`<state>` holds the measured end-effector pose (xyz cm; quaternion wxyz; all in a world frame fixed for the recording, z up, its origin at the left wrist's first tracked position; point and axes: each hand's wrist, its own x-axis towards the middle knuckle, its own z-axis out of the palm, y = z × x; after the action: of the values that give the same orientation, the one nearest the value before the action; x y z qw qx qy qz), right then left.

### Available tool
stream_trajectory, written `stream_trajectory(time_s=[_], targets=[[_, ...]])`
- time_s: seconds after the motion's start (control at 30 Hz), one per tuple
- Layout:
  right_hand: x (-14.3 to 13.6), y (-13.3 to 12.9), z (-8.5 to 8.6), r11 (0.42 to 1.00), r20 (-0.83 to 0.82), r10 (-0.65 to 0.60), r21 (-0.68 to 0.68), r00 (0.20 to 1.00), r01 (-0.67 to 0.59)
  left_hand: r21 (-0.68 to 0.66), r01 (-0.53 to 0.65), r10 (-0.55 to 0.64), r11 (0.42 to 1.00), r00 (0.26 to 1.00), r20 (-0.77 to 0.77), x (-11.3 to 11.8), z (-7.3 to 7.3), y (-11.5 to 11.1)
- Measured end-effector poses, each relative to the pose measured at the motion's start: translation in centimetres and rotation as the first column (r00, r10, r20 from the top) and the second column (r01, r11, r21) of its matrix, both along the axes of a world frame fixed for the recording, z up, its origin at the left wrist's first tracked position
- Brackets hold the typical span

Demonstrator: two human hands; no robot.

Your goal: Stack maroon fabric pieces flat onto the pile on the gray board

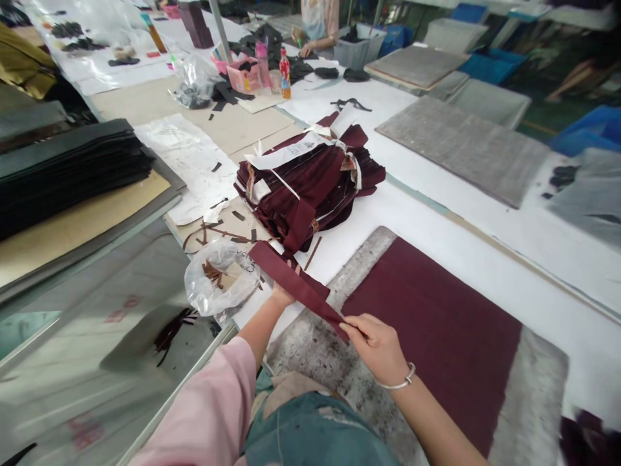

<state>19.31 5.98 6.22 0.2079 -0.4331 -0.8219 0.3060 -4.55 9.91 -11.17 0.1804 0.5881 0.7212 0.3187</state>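
A long maroon strip point(295, 285) stretches between my two hands. My right hand point(371, 340) pinches its near end between thumb and fingers, and a bracelet is on that wrist. My left hand point(286, 288) is under the strip's far part, its fingers mostly hidden by it. Just beyond lies a bundle of maroon pieces point(325, 175) tied with white strips. To the right, a flat maroon sheet point(436, 317) rests on a stained grey board point(543, 369).
A clear plastic bag point(198, 291) with brown scraps sits left of my left hand. Black sheets point(72, 175) are stacked at the left. Farther back are a pink basket point(242, 76), an orange bottle point(284, 74), grey boards point(460, 145) and a person point(320, 26).
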Motion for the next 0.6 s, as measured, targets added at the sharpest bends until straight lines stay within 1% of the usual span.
stream_trajectory(time_s=[0.03, 0.07, 0.1, 0.13, 0.17, 0.2, 0.23, 0.27, 0.33, 0.37, 0.4, 0.43, 0.47, 0.5, 0.57, 0.6], targets=[[0.6, -0.3, 0.3, 0.999, -0.007, -0.036, 0.023, 0.999, 0.036, -0.025, 0.087, -0.084, 0.996, 0.991, 0.106, 0.0, 0.8, -0.5], [1.0, -0.5, 0.4, 0.996, -0.02, -0.076, 0.043, 0.997, 0.077, -0.043, 0.191, -0.174, 0.981, 0.952, 0.253, 0.0, 1.7, -1.1], [1.4, -0.8, 0.5, 0.991, -0.036, -0.115, 0.061, 0.993, 0.117, -0.047, 0.281, -0.236, 0.959, 0.876, 0.42, 0.0, 2.6, -2.0], [1.8, -1.0, 0.4, 0.986, -0.053, -0.148, 0.074, 0.988, 0.151, -0.038, 0.349, -0.263, 0.936, 0.769, 0.583, 0.0, 3.5, -2.9], [2.0, -1.3, 0.4, 0.981, -0.068, -0.17, 0.081, 0.983, 0.175, -0.02, 0.392, -0.257, 0.92, 0.641, 0.723, 0.0, 4.4, -3.9], [2.2, -1.6, 0.3, 0.98, -0.079, -0.179, 0.077, 0.981, 0.185, 0.007, 0.405, -0.229, 0.914, 0.503, 0.833, 0.1, 5.3, -4.9], [2.4, -1.9, 0.3, 0.981, -0.082, -0.178, 0.061, 0.981, 0.183, 0.038, 0.388, -0.192, 0.921, 0.366, 0.911, 0.1, 6.1, -5.6], [2.5, -2.2, 0.3, 0.984, -0.077, -0.173, 0.037, 0.982, 0.176, 0.073, 0.347, -0.16, 0.935, 0.23, 0.96, 0.0, 6.8, -6.1], [2.9, -3.0, 0.5, 0.986, -0.057, -0.166, -0.016, 0.985, 0.165, 0.118, 0.196, -0.115, 0.974, -0.024, 0.993, -0.2, 7.9, -6.1], [3.1, -3.4, 0.6, 0.986, -0.046, -0.166, -0.036, 0.985, 0.165, 0.106, 0.097, -0.093, 0.99, -0.127, 0.987, -0.5, 8.4, -5.8], [3.5, -3.9, 0.6, 0.984, -0.038, -0.173, -0.052, 0.984, 0.171, 0.069, -0.001, -0.067, 0.998, -0.205, 0.976, -0.9, 8.8, -5.3], [4.0, -4.4, 0.6, 0.98, -0.032, -0.189, -0.066, 0.982, 0.186, 0.017, -0.087, -0.039, 0.996, -0.256, 0.966, -1.4, 9.3, -4.8], [4.6, -4.9, 0.5, 0.974, -0.027, -0.215, -0.082, 0.976, 0.212, -0.031, -0.153, -0.015, 0.988, -0.287, 0.958, -1.9, 9.6, -4.3], [5.5, -5.5, 0.3, 0.963, -0.019, -0.253, -0.106, 0.967, 0.25, -0.071, -0.193, 0.009, 0.979, -0.305, 0.952, -2.4, 10.0, -4.0], [7.8, -6.8, -0.6, 0.92, 0.004, -0.358, -0.17, 0.934, 0.353, -0.133, -0.218, 0.058, 0.967, -0.32, 0.946, -3.1, 10.3, -3.8], [9.1, -7.5, -1.3, 0.89, 0.021, -0.411, -0.206, 0.911, 0.406, -0.161, -0.214, 0.086, 0.963, -0.322, 0.943, -3.1, 10.2, -3.9]])
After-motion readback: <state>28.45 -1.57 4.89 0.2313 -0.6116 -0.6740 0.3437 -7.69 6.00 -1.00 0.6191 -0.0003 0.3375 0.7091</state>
